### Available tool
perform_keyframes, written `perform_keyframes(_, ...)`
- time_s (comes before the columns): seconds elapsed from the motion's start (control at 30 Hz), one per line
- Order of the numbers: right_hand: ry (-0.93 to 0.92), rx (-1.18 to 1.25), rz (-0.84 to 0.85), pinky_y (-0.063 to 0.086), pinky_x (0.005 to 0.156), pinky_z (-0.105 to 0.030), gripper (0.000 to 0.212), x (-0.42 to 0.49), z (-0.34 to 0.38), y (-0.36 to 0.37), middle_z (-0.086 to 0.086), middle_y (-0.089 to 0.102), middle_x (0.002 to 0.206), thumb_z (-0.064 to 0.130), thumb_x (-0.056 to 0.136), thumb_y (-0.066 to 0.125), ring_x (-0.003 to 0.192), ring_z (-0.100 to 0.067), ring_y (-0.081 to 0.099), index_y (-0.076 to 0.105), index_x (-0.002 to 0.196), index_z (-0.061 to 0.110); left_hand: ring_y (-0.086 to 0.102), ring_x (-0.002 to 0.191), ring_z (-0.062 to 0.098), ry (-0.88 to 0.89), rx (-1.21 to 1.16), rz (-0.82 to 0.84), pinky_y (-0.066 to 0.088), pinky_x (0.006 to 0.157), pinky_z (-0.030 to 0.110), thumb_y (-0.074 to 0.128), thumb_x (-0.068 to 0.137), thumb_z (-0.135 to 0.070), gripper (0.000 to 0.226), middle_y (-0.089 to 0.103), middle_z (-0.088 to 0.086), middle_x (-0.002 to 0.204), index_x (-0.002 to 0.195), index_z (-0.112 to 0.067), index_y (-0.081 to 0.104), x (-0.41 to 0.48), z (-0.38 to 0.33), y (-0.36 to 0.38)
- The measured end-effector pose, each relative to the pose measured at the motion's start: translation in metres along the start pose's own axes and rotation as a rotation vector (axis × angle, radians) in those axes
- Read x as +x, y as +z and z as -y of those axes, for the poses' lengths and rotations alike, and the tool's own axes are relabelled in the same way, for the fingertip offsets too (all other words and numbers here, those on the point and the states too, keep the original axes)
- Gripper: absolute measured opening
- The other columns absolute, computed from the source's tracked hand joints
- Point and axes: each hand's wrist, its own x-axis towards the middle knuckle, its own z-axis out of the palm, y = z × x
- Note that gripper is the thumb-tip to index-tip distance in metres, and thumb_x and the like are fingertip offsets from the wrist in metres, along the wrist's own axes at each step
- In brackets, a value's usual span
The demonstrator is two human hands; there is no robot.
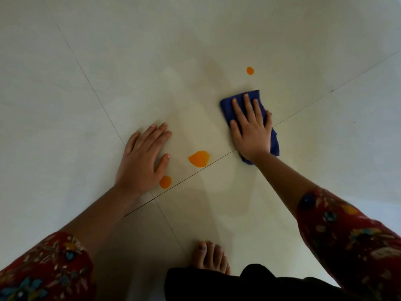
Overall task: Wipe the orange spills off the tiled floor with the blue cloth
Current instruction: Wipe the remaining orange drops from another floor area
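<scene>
Head view, read from left to right. Left sleeve (43,268), red with a floral print, enters at 7 o'clock of the frame. Left hand (142,157) lies palm down on the tiled floor (108,61); its fingers (152,135) are straight, close together and hold nothing, and the thumb is set apart toward 3 o'clock. The hand rests just past a crossing of two dark grout lines.

Small orange spill (165,182) sits at 4 o'clock of the left hand, at the edge of the palm; actual contact cannot be confirmed. Large orange spill (199,158), teardrop-shaped, lies at 3 o'clock of the left thumb, apart from it and just above a grout line. Both are unwiped.

Bare foot (209,257) stands at 6 o'clock of the large spill, with a dark garment (217,283) covering its heel end.

Blue cloth (274,142) lies folded on the floor at 2 o'clock of the large spill, well apart from it. Right hand (251,131) presses flat on top of it, fingers (247,107) straight and slightly spread, not curled around the fabric.

Third orange spill (250,70), a small round drop, lies at 12 o'clock of the cloth, near but not touching. Right sleeve (351,235), same print, enters at 4 o'clock.
</scene>
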Motion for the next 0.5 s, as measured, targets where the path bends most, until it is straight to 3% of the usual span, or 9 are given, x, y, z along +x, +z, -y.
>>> perform_keyframes(0.07, -0.009, 0.003, -0.006, 0.002, 0.119, -0.048, 0.054, -0.007, -0.013, 0.001, 0.007, 0.006, 0.163, 0.049, 0.101, 0.024, 0.150, -0.017, 0.001, 0.012, 0.153, 0.040, 0.017, 0.148, 0.011, -0.004, -0.008, 0.011, 0.011, 0.121, 0.038, 0.037, 0.095, -0.039, 0.057, 0.026, -0.007, 0.159, 0.149, -0.022, 0.034, 0.000, 0.000, 0.000)
perform_keyframes(0.17, 0.388, 0.068, -0.056, 0.003, 0.119, -0.051, 0.056, 0.032, -0.026, -0.004, 0.006, 0.003, 0.164, 0.049, 0.099, 0.021, 0.150, -0.018, 0.000, 0.010, 0.154, 0.039, 0.015, 0.148, 0.011, -0.015, -0.001, 0.018, 0.013, 0.120, 0.041, 0.037, 0.095, -0.039, 0.057, 0.024, -0.007, 0.159, 0.149, -0.022, 0.032, 0.000, 0.000, 0.000)
perform_keyframes(0.23, 0.538, 0.114, -0.058, 0.002, 0.118, -0.054, 0.056, 0.069, -0.021, -0.009, 0.005, -0.002, 0.164, 0.048, 0.100, 0.018, 0.150, -0.020, -0.003, 0.004, 0.154, 0.038, 0.016, 0.148, 0.011, -0.019, 0.004, 0.020, 0.013, 0.120, 0.041, 0.037, 0.095, -0.039, 0.057, 0.025, -0.007, 0.159, 0.149, -0.022, 0.033, 0.000, 0.000, -0.001)
perform_keyframes(0.3, 0.519, 0.131, -0.046, 0.001, 0.118, -0.055, 0.057, 0.092, -0.005, -0.013, 0.004, -0.005, 0.164, 0.047, 0.101, 0.017, 0.150, -0.021, -0.005, 0.002, 0.154, 0.037, 0.017, 0.148, 0.012, -0.017, 0.003, 0.021, 0.013, 0.120, 0.040, 0.037, 0.095, -0.039, 0.057, 0.026, -0.006, 0.159, 0.149, -0.022, 0.033, 0.001, 0.000, -0.001)
perform_keyframes(0.43, 0.224, 0.083, -0.049, -0.002, 0.117, -0.050, 0.056, 0.055, 0.016, -0.004, 0.004, 0.000, 0.164, 0.047, 0.101, 0.019, 0.150, -0.019, -0.002, 0.007, 0.154, 0.036, 0.016, 0.148, 0.012, -0.030, 0.001, 0.029, 0.012, 0.121, 0.040, 0.039, 0.096, -0.038, 0.057, 0.024, -0.006, 0.159, 0.150, -0.022, 0.032, 0.001, -0.001, -0.001)
perform_keyframes(0.5, 0.235, 0.063, -0.064, 0.000, 0.118, -0.048, 0.055, 0.025, 0.008, 0.002, 0.005, 0.004, 0.164, 0.047, 0.101, 0.022, 0.150, -0.017, 0.000, 0.011, 0.154, 0.037, 0.016, 0.148, 0.012, -0.029, -0.003, 0.033, 0.012, 0.121, 0.040, 0.040, 0.095, -0.037, 0.057, 0.024, -0.005, 0.159, 0.150, -0.021, 0.032, 0.000, 0.000, -0.001)
